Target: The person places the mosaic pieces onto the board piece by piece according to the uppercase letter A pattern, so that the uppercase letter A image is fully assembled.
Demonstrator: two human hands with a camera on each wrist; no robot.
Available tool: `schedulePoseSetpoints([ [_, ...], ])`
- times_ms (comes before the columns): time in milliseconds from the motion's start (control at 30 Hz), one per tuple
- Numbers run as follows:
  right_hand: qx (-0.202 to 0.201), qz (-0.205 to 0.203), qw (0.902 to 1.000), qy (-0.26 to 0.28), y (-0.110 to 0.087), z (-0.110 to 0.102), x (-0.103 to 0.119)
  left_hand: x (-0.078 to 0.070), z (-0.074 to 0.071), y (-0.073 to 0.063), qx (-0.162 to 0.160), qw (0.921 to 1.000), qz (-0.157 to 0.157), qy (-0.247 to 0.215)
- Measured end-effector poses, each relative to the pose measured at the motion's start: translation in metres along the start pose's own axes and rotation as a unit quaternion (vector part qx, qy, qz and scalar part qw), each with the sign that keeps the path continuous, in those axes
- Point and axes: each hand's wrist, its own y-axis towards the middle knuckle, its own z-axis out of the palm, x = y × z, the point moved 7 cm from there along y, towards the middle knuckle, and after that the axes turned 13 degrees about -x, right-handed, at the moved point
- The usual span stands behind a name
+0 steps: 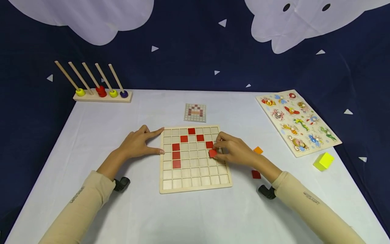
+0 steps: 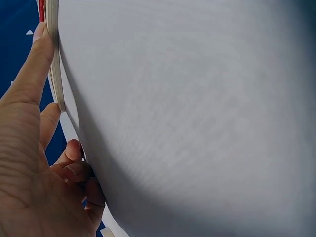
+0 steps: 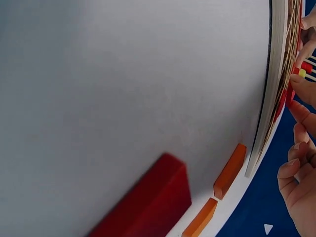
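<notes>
A wooden grid board [image 1: 195, 188] lies flat on the white table, with several red square tiles set in its cells in a peaked outline. My right hand [image 1: 236, 149] pinches a red square tile [image 1: 212, 154] between thumb and fingers at the board's right side, just below the tile [image 1: 209, 145] in that column. At the left edge of the board rests my left hand [image 1: 137, 144], its thumb and index finger stretched out against the frame. The left wrist view shows that hand's other fingers [image 2: 74, 170] loosely bent. Behind the board lies a small pattern card [image 1: 195, 113].
Beside the right forearm lie a dark red tile [image 3: 148, 202] and orange tiles [image 3: 230, 170]. An insect puzzle board [image 1: 298, 122] and a yellow block [image 1: 323, 161] are at the right. A peg stand with coloured beads [image 1: 103, 98] stands at the back left.
</notes>
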Motion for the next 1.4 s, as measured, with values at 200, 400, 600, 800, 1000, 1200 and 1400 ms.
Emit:
schedulePoseSetpoints([
  [200, 0.004, 0.014, 0.9999, 0.003, 0.005, 0.005, -0.003, 0.000, 0.001, 0.001, -0.002, 1.0000, 0.002, 0.004],
  [400, 0.018, 0.045, 0.9984, 0.028, 0.008, 0.009, -0.006, -0.001, -0.001, 0.000, -0.006, 1.0000, 0.005, 0.000],
  [600, 0.024, 0.059, 0.9978, 0.020, 0.008, 0.010, -0.005, -0.001, -0.002, -0.001, -0.006, 1.0000, 0.002, 0.001],
  [800, 0.013, 0.066, 0.9976, 0.015, -0.003, 0.001, -0.005, 0.000, 0.000, -0.001, -0.003, 1.0000, 0.000, 0.002],
  [1000, -0.016, 0.075, 0.9969, 0.018, -0.036, -0.026, -0.015, -0.001, -0.001, -0.001, -0.004, 1.0000, 0.000, 0.002],
  [1200, -0.028, 0.097, 0.9949, 0.006, -0.082, -0.047, -0.032, -0.001, -0.001, -0.001, -0.001, 1.0000, 0.000, 0.000],
  [1400, -0.036, 0.124, 0.9914, -0.019, -0.116, -0.057, -0.045, -0.001, 0.000, 0.000, -0.005, 1.0000, 0.001, 0.006],
])
